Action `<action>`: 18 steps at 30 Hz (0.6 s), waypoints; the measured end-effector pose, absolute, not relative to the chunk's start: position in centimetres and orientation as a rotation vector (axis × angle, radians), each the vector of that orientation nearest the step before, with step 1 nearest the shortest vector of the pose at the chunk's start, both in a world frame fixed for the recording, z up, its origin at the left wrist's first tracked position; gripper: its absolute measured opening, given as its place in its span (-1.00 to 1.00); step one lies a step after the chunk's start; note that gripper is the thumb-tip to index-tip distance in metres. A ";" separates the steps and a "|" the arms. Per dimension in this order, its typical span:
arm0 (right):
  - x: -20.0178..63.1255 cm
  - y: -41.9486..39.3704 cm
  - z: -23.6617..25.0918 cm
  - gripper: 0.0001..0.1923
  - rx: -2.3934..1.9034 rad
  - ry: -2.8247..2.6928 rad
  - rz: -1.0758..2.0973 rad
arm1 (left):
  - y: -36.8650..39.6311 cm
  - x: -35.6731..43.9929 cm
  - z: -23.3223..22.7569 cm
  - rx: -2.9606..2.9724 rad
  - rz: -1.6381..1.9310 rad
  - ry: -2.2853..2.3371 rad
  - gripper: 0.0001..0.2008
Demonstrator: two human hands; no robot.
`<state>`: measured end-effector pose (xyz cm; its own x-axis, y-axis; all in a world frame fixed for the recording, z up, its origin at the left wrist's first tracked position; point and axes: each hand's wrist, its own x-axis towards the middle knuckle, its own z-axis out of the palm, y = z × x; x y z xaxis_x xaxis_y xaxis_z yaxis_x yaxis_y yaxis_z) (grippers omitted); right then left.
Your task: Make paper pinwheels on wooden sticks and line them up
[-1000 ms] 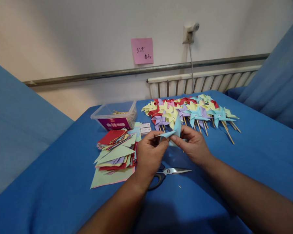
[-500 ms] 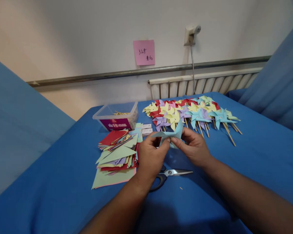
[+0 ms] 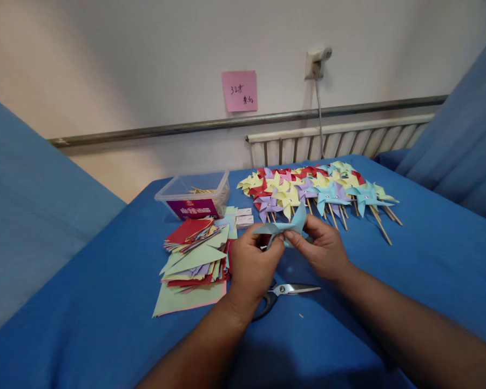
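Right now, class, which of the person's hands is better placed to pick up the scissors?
Probably the left hand: the scissors lie just below it, handles toward its wrist. The right hand is farther off. Both pinch the light blue paper pinwheel.

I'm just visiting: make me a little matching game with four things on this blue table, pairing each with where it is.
Things:
1. light blue paper piece
2. scissors
3. clear plastic box
4. finished pinwheels

Places:
a. far left, beyond the paper stack
b. far side, in rows near the radiator
c. pinched between both hands
d. flat on the cloth under the hands

Pairs: 1-c, 2-d, 3-a, 4-b
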<state>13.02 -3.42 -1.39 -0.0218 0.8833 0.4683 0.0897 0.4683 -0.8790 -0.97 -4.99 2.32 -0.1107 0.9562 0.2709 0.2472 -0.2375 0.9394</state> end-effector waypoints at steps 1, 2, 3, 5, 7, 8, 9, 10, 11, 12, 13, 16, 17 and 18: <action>13.0 -3.4 -1.4 -0.86 -0.907 -1.463 0.792 | -5.0 -1.0 2.3 1.522 1.388 1.359 -0.94; 13.0 -3.4 -1.4 -0.86 -0.910 -1.461 0.790 | -5.0 -1.0 2.2 1.525 1.389 1.362 -0.94; 13.0 -3.5 -1.5 -0.86 -0.913 -1.457 0.789 | -5.0 -0.9 2.2 1.521 1.392 1.366 -0.94; 12.9 -3.5 -1.5 -0.87 -0.921 -1.437 0.794 | -5.0 -0.9 2.1 1.494 1.400 1.373 -0.94; 12.7 -3.5 -1.5 -0.87 -0.926 -1.395 0.835 | -4.9 -0.9 2.0 1.445 1.402 1.367 -0.93; 12.6 -3.4 -1.5 -0.87 -0.917 -1.364 0.877 | -4.8 -0.8 2.0 1.412 1.395 1.353 -0.92; 12.5 -3.3 -1.5 -0.86 -0.898 -1.327 0.937 | -4.6 -0.8 1.9 1.370 1.384 1.333 -0.90; 12.3 -3.2 -1.6 -0.84 -0.870 -1.284 1.010 | -4.5 -0.9 1.8 1.319 1.375 1.306 -0.88; 12.2 -3.1 -1.7 -0.82 -0.840 -1.237 1.087 | -4.3 -0.9 1.7 1.265 1.363 1.275 -0.86; 12.1 -3.0 -1.8 -0.80 -0.811 -1.193 1.160 | -4.1 -0.9 1.6 1.211 1.352 1.244 -0.84; 12.0 -2.9 -1.9 -0.79 -0.791 -1.153 1.222 | -4.0 -0.9 1.4 1.161 1.343 1.219 -0.81; 12.0 -2.8 -2.0 -0.77 -0.777 -1.088 1.311 | -3.7 -1.0 1.2 1.063 1.333 1.190 -0.78; 12.0 -2.9 -2.0 -0.77 -0.780 -1.079 1.321 | -3.6 -1.0 1.1 1.045 1.333 1.187 -0.77; 12.1 -2.9 -2.0 -0.78 -0.783 -1.074 1.327 | -3.6 -0.9 1.1 1.034 1.333 1.182 -0.76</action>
<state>12.08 -2.91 -2.02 -0.0760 0.9840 0.1611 -0.3632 0.1232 -0.9235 -0.94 -3.65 1.12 -0.0999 0.9946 -0.0291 -0.1478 0.0141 0.9889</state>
